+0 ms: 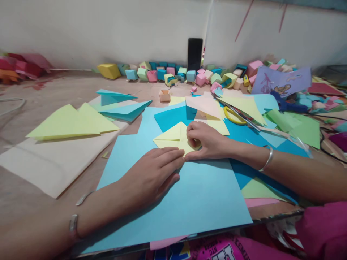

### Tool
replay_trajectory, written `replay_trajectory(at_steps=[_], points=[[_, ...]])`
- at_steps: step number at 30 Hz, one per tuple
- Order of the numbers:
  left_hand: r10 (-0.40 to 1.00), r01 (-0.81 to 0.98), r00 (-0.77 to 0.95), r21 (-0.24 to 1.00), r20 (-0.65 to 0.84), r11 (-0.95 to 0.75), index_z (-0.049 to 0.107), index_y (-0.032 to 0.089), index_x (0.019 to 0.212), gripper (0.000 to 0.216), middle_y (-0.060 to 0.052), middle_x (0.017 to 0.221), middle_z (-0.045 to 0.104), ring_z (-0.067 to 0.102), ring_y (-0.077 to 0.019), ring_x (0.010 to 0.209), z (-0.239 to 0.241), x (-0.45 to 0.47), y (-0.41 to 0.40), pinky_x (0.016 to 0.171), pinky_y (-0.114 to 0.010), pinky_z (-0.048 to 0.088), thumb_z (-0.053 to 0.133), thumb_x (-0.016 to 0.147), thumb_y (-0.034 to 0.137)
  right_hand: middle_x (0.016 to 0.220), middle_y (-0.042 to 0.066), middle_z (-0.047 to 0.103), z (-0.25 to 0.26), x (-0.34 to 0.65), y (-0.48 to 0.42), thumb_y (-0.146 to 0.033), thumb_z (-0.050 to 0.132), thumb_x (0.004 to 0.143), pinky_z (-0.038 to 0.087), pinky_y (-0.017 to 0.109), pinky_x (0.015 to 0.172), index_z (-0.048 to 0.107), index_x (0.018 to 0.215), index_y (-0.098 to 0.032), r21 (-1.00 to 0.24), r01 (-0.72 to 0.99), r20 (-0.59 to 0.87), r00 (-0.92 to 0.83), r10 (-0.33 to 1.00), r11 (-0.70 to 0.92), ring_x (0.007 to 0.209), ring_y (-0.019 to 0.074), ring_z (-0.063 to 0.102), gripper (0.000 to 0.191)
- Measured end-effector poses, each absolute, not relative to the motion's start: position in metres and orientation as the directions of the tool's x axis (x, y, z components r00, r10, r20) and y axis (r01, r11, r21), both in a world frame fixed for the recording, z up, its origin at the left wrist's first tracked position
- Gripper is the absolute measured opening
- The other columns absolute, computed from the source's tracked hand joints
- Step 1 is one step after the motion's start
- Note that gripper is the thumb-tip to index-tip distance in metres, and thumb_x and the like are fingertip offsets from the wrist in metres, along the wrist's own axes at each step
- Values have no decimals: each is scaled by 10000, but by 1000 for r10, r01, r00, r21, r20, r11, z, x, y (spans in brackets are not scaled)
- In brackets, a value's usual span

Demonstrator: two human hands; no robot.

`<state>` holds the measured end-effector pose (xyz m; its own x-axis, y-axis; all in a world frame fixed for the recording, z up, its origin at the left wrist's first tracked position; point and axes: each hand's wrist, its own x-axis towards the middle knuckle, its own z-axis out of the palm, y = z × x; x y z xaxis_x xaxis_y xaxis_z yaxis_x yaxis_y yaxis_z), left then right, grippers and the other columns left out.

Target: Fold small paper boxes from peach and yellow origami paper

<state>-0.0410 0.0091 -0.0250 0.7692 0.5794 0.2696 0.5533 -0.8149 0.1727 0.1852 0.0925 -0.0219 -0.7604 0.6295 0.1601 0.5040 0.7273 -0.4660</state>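
A small pale yellow folded paper (173, 139) lies on a large light blue sheet (189, 195) in front of me. My left hand (151, 175) lies flat on the blue sheet, fingers stretched together, fingertips touching the yellow paper's near corner. My right hand (207, 141) is curled over the paper's right part, fingers pressing down on a fold. Each wrist wears a silver bangle.
Yellow-handled scissors (234, 115) lie among loose coloured sheets to the right. Folded yellow-green paper (72, 122) and teal paper planes (121, 104) sit at the left on a cream sheet. Several small paper boxes (173, 74) and a dark phone (195, 54) line the back wall.
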Motion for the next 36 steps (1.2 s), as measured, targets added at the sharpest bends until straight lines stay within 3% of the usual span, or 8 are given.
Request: replay_trajectory(at_steps=[2,6,9,13,20,24,29,36], points=[[593,551,758,220,272,-805,590,144,1079,179,-134,1269,632,568,-258,1206,-24,-41,9,984,-432,490,507,929,195,857,40,515,-21,184,91,-484,758,705,371,302,722,475,647,-182,-455,531,154,-743,651,714,841,184,479,418],[581,522,772,263,257,-811,577,164,944,76,-118,1192,663,557,-247,1223,-24,-44,11,1005,-419,473,506,922,177,863,34,502,-15,183,89,-346,728,716,357,282,690,498,681,-182,-482,566,75,-734,675,669,833,171,471,284],[604,537,751,285,269,-794,563,162,1068,163,-128,1204,649,550,-249,1226,-25,-46,11,1000,-418,476,521,914,198,860,32,497,-16,181,84,-358,697,707,360,291,689,505,727,-186,-454,607,79,-702,708,653,812,171,459,259],[642,577,691,282,332,-767,433,102,1310,455,-168,1226,622,588,-255,1139,-26,-46,8,950,-414,508,563,894,233,946,69,521,-23,177,76,-515,684,677,389,346,746,520,841,-185,-373,694,146,-612,777,616,872,222,470,403],[624,562,693,272,361,-781,426,100,1302,469,-161,1193,629,601,-258,1087,-24,-43,7,918,-412,518,576,876,226,1289,177,477,-28,173,67,-467,682,693,395,474,911,502,1216,-134,-287,667,323,-608,725,687,1136,334,446,646],[630,563,688,282,362,-777,431,121,1269,434,-142,1121,653,623,-258,1023,-21,-41,7,865,-411,527,563,866,213,1422,210,386,-31,170,63,-424,674,732,343,521,993,445,1295,-130,-219,617,416,-642,644,756,1296,361,346,676],[626,565,694,269,355,-780,422,125,1241,414,-143,1082,661,633,-268,988,-20,-40,8,824,-410,533,561,866,235,1462,211,352,-33,168,61,-482,675,763,314,547,1032,392,1345,-152,-232,586,401,-670,625,777,1350,361,299,726],[605,554,708,246,364,-796,412,107,1237,486,-155,1075,649,622,-274,957,-23,-39,9,803,-416,526,619,854,323,1441,237,373,-32,165,61,-564,721,703,320,561,1059,441,1335,-107,-297,596,289,-689,665,746,1334,378,323,828]])
